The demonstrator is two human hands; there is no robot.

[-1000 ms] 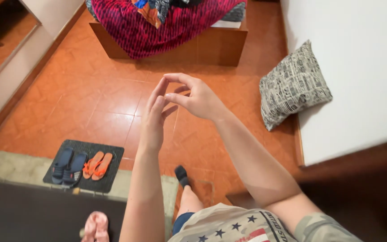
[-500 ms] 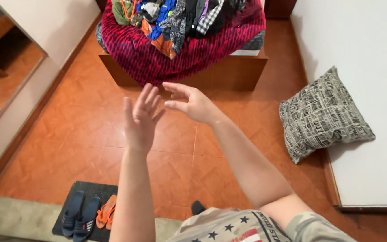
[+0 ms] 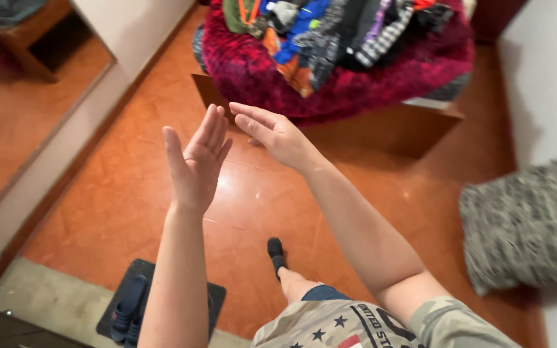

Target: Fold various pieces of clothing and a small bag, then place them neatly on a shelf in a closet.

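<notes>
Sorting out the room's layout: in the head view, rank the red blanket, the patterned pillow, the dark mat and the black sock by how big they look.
1. Red blanket
2. Pillow, though it is blurred and cut by the frame
3. Mat, partly hidden by the arm
4. Sock

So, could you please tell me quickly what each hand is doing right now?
Left hand: open, fingers spread, holding nothing.
Right hand: open, holding nothing.

Even indoor light, floor glare, pillow seemingly motion-blurred.
</notes>
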